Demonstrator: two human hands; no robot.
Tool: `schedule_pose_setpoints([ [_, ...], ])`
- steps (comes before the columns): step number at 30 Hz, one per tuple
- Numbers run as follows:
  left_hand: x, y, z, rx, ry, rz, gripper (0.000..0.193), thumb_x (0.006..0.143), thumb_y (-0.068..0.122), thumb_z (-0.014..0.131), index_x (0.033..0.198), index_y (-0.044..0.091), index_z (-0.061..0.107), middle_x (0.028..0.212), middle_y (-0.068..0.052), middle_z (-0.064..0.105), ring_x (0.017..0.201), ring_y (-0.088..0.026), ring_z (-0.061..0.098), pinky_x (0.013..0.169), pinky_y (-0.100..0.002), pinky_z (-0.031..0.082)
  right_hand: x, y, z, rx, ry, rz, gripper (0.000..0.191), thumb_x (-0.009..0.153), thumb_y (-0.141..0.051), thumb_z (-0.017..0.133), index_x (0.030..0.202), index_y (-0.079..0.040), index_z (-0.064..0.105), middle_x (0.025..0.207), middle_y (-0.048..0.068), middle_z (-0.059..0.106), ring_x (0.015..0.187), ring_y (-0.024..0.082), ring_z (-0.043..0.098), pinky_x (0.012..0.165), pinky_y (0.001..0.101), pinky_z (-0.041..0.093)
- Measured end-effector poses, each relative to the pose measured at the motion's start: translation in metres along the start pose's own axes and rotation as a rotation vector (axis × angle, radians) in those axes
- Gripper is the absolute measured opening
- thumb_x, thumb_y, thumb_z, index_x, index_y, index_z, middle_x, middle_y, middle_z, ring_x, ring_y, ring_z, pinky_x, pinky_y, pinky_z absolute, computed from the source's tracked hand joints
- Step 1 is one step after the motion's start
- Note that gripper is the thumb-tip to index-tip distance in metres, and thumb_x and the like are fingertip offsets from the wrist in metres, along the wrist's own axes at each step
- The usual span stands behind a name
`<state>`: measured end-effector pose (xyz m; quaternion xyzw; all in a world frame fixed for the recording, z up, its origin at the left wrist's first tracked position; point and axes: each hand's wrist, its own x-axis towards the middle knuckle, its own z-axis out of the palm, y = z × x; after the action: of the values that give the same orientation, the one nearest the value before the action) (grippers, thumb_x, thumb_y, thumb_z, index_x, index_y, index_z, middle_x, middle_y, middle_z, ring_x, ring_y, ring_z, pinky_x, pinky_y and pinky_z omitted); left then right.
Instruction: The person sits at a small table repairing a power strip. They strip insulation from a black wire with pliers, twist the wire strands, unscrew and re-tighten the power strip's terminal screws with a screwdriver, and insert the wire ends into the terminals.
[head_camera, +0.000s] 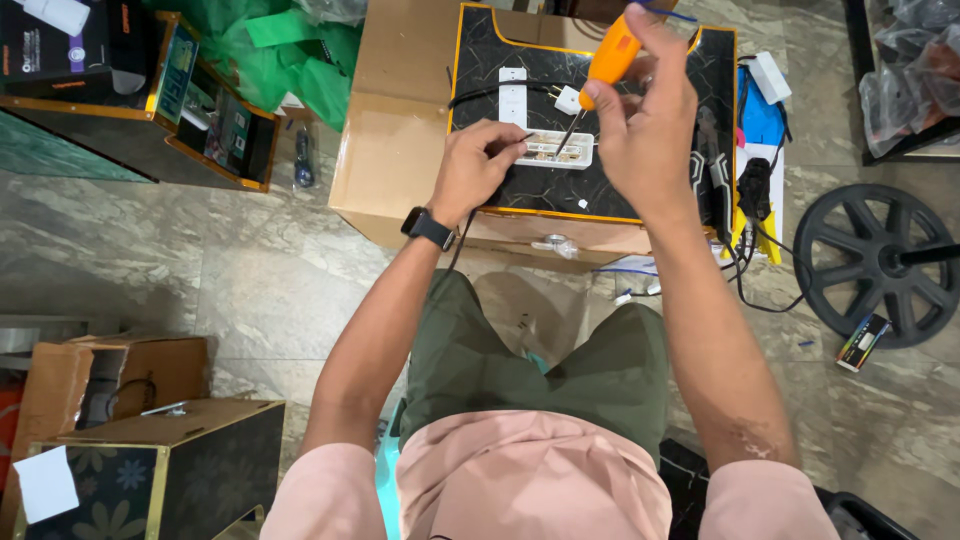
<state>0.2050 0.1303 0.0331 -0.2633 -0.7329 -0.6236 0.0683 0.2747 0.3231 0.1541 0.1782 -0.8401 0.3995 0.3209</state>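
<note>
— So, starting at the left, what packages do you see?

— Bottom left on the floor stands a dark box with a flower pattern and gold edges, a white slip stuck on its near corner. Behind it sits an open brown carton; what lies inside is too dim to tell. Top left there is a black box and beside it a dark, gold-edged box standing open, with green printed packets showing inside.

— And in the middle?

— A large brown cardboard box serves as the tabletop, and a black marbled board with a gold rim lies on it. On the board rests an opened white socket strip, its metal contacts showing, with a second white strip just behind it.

— What are the hands doing?

— The left hand pinches a thin wire at the strip's left end, fingers curled. The right hand is closed around an orange-handled screwdriver, whose tip comes down at the open strip.

— Further right?

— A blue package with a small white box above it, then a black spoked wheel on the floor, and a small dark carton near its rim.
</note>
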Motion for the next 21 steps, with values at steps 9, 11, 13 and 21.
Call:
schedule_pose_setpoints([
  [9, 0.019, 0.005, 0.002, 0.529, -0.176, 0.188, 0.01, 0.092, 0.013, 0.068, 0.094, 0.006, 0.075, 0.094, -0.014, 0.067, 0.087, -0.037, 0.067, 0.073, -0.048, 0.054, 0.003, 0.006, -0.008, 0.057, 0.005, 0.061, 0.054, 0.108, 0.014, 0.071, 0.148, -0.005, 0.039, 0.135, 0.012, 0.061, 0.109, 0.017, 0.072, 0.081, 0.0247, 0.065],
  [11, 0.022, 0.006, 0.003, 0.587, -0.212, 0.209, 0.01, 0.092, 0.013, 0.067, 0.094, 0.006, 0.074, 0.095, -0.015, 0.065, 0.09, -0.037, 0.066, 0.074, -0.049, 0.054, 0.003, 0.005, -0.008, 0.053, 0.006, 0.057, 0.055, 0.108, 0.015, 0.07, 0.148, -0.006, 0.039, 0.136, 0.013, 0.06, 0.109, 0.017, 0.072, 0.084, 0.0261, 0.066],
  [13, 0.023, 0.007, 0.004, 0.625, -0.23, 0.235, 0.01, 0.092, 0.012, 0.067, 0.095, 0.006, 0.074, 0.095, -0.015, 0.064, 0.093, -0.037, 0.066, 0.074, -0.049, 0.055, 0.004, 0.004, -0.007, 0.045, 0.007, 0.043, 0.056, 0.107, 0.015, 0.07, 0.149, -0.006, 0.04, 0.139, 0.015, 0.058, 0.11, 0.018, 0.072, 0.089, 0.0286, 0.068],
  [21, 0.028, 0.0, 0.011, 0.729, -0.189, 0.438, 0.003, 0.081, 0.006, 0.069, 0.082, 0.005, 0.07, 0.09, -0.013, 0.062, 0.092, -0.037, 0.065, 0.075, -0.048, 0.054, 0.007, 0.005, -0.003, 0.038, -0.035, 0.017, 0.058, 0.108, 0.01, 0.072, 0.153, -0.008, 0.04, 0.132, 0.013, 0.064, 0.11, 0.018, 0.072, 0.089, 0.0298, 0.068],
])
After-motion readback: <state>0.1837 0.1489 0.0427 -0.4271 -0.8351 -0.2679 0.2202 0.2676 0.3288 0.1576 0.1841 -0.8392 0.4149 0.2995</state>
